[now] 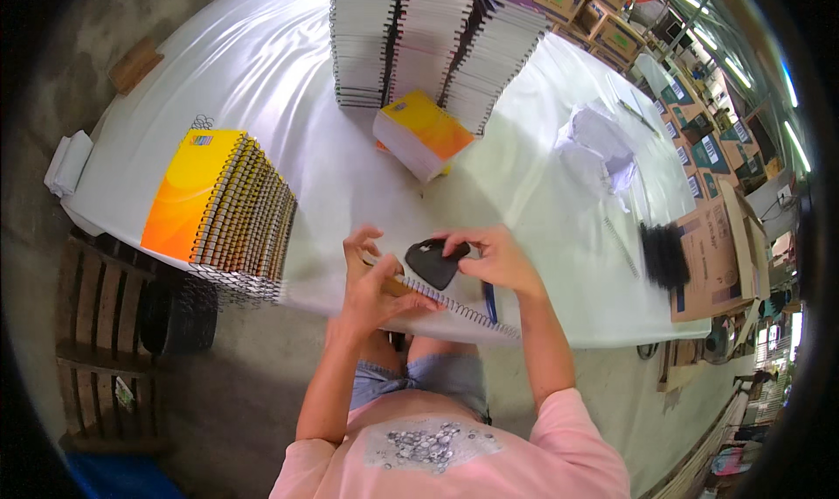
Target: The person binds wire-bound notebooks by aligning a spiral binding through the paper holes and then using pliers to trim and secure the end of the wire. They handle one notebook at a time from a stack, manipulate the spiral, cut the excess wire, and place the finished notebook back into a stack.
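My left hand (374,280) is closed round the near edge of a small notebook, thumb and fingers pinching where a metal spiral coil (472,314) runs along it. The coil's loose end sticks out to the right, past the notebook, near the table's front edge. My right hand (494,256) has its fingers curled on the right side of a black, flat, roughly heart-shaped piece (431,264), which lies over the notebook. What the piece is made for does not show. A slim blue pen-like stick (489,303) lies below my right hand.
A stack of yellow-orange spiral notebooks (197,193) stands at the left. Tall stacks of bound books (411,45) and an unbound yellow pad block (424,136) are at the back. Crumpled white plastic (599,149), black coils (664,256) and a cardboard box (708,254) are right.
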A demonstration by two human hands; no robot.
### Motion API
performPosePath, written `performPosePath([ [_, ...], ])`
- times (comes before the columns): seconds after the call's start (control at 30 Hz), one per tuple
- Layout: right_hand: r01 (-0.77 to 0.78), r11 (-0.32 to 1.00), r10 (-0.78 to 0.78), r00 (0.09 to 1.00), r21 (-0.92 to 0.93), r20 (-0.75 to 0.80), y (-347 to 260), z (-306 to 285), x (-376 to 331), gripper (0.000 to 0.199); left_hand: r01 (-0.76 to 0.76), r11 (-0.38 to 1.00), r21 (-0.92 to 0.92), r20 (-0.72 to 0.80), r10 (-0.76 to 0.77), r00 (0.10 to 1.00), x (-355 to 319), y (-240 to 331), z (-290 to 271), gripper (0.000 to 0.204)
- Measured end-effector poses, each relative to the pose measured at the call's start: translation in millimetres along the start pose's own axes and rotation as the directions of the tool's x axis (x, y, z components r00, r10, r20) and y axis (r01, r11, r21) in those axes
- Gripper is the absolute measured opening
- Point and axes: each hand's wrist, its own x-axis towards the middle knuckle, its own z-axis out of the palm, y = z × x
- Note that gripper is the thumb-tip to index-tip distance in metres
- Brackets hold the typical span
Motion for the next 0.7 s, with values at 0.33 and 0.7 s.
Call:
performPosePath([
  [0.33,0.216,0.951,-0.235,0.97,0.221,0.06,-15,15,9,0.021,0.275,0.888,-0.369,-0.02,-0.304,0.953,-7,-21,12,0.09],
  [0.7,0.025,0.957,0.002,0.996,0.289,-0.093,-3,16,35,0.027,0.231,0.91,-0.345,0.036,-0.233,0.972,-5,-14,13,0.091],
])
